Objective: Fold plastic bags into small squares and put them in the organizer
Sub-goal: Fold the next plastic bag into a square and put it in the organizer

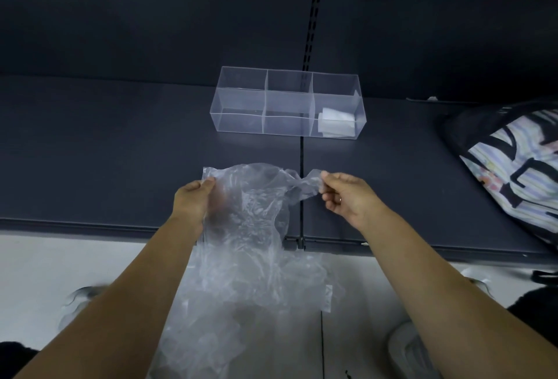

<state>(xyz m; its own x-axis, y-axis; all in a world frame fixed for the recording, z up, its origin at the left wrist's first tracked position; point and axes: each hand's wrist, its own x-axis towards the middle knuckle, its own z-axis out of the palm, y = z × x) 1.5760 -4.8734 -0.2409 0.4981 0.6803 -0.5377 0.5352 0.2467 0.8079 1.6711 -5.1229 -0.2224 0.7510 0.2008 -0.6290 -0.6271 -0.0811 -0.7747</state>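
Fingers (208,182) of the left hand (193,203) pinch the clear plastic bag (250,227) at its top left corner; the right hand (344,197) pinches its top right handle. It hangs over the near edge of the shelf (120,152). Farther back stands the organizer (288,103), with 1 folded bag (335,124) in its near right compartment.

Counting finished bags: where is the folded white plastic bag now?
Head view: the folded white plastic bag lies in the front-right compartment of the clear acrylic organizer.
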